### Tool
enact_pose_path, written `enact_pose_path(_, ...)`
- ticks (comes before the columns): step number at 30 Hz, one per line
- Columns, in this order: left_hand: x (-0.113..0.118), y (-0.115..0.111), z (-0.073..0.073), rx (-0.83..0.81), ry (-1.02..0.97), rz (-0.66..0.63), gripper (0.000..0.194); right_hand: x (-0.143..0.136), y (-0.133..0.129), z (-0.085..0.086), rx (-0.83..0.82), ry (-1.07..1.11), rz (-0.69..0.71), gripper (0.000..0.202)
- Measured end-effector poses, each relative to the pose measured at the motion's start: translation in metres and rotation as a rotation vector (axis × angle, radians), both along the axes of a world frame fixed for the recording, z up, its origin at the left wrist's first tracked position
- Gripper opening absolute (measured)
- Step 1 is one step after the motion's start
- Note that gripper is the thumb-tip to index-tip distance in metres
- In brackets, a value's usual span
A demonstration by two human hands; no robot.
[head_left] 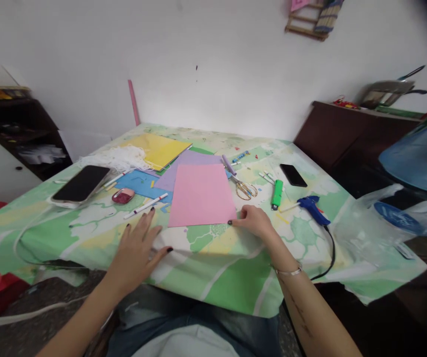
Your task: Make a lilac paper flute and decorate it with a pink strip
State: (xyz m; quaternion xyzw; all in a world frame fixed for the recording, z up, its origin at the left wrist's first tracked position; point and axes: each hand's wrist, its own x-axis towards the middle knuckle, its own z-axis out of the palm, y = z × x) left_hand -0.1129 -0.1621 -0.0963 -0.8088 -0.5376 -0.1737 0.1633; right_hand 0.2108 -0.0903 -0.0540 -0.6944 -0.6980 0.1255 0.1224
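Observation:
A pink sheet of craft foam or paper (202, 196) lies flat on the table in front of me. At its lower right corner is my right hand (254, 220), fingers curled in and the thumb stretched along the corner's edge. My left hand (135, 250) rests on the tablecloth left of the sheet, fingers spread and holding nothing. Just beyond its fingertips lies a white marker (146, 206). Under the pink sheet's far side are a lilac sheet (187, 163) and a blue sheet (142, 183). Scissors (246, 190) with gold handles lie right of the sheets.
Rightward are a green lighter-like object (277, 194), a black phone (293, 175) and a blue glue gun (314, 210) with its cord. Leftward sit a phone or tablet (82, 184), a dark red object (123, 196), white string (118, 158) and a yellow sheet (164, 148).

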Motion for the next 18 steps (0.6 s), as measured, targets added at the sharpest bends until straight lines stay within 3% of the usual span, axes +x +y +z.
enact_pose_path(3, 0.027, -0.001, -0.002, 0.055, 0.002, -0.097, 0.052, -0.025, -0.024, -0.008, 0.165, -0.005, 0.019, 0.018)
enact_pose_path(6, 0.054, -0.001, -0.004, 0.016, 0.058, -0.222, 0.054, -0.060, -0.050, -0.021, 0.455, -0.016, 0.342, 0.034)
enact_pose_path(8, 0.065, 0.000, -0.005, -0.035, 0.054, -0.228, 0.051, -0.080, -0.063, -0.028, 0.472, -0.048, 0.499, 0.041)
enact_pose_path(12, 0.067, -0.001, -0.004, -0.094, 0.032, -0.200, 0.051, -0.095, -0.072, -0.033, 0.388, -0.067, 0.482, 0.047)
enact_pose_path(18, 0.061, -0.007, -0.002, -0.109, 0.016, -0.154, 0.063, -0.086, -0.070, -0.030, 0.354, -0.046, 0.449, 0.057)
